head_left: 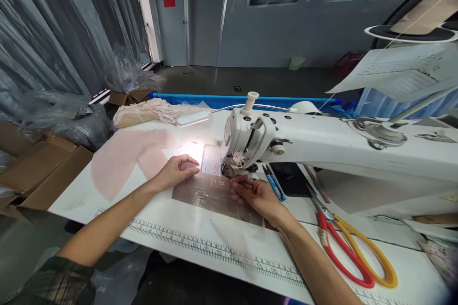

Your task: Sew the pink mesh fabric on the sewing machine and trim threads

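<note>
A glossy, see-through brown sheet (pixel 205 195) lies on the white table just in front of the sewing machine's needle area (pixel 226 167). At its upper left corner, my left hand (pixel 177 171) has thumb and forefinger nearly meeting, closed on the sheet's edge. My right hand (pixel 255 196) pinches the sheet near its upper right side, with the other fingers curled over it. Small red marks show on the metal plate (pixel 211 158) beside the presser foot. The needle itself is too small to make out.
Pale pink sheer fabric pieces (pixel 118 162) lie at the left, with a lace bundle (pixel 143 112) behind. Right of the needle are blue thread snips (pixel 274 183), a black phone (pixel 290 179) and red-and-yellow-handled scissors (pixel 343 243). A printed ruler (pixel 200 246) runs along the front edge.
</note>
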### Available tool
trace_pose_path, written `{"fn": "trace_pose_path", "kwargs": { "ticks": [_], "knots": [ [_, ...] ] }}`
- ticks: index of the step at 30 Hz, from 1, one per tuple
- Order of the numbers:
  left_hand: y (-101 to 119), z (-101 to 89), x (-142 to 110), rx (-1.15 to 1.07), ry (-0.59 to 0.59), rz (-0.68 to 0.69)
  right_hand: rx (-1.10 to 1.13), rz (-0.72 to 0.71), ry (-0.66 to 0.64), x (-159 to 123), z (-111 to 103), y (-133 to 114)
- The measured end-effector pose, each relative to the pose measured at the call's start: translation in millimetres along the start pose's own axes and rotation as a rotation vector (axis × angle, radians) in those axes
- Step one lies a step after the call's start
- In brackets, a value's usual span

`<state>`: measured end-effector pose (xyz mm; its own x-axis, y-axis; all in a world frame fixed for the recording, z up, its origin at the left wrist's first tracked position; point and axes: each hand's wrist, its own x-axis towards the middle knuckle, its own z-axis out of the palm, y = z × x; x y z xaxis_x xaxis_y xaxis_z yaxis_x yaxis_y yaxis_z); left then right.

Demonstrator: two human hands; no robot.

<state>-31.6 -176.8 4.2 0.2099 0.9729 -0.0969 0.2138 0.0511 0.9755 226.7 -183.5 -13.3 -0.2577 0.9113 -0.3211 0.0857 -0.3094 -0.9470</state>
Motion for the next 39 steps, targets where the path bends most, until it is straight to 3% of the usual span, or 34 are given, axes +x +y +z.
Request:
{"fn": "trace_pose_path", "kwargs": {
  "ticks": [5,10,19,24,32,39],
  "knots": [
    [1,4.4,2,-0.246,0.124,-0.083,-0.076,-0.032,0.045,2,-1,5],
    [5,5.6,1,-0.607,0.078,-0.179,-0.094,-0.063,0.070,9,-7,16],
    [5,8.5,0,-0.515,0.158,-0.231,-0.081,-0.039,0.025,5,-3,9],
    [5,6.8,1,-0.607,0.154,-0.205,-0.087,-0.068,0.036,9,-3,15],
    [6,7.6,3,-0.779,0.014,-0.152,-0.090,-0.078,0.116,14,-3,22],
    [4,10.1,6,-0.785,0.091,-0.171,-0.089,-0.049,0.134,9,1,11]
  ]
}}
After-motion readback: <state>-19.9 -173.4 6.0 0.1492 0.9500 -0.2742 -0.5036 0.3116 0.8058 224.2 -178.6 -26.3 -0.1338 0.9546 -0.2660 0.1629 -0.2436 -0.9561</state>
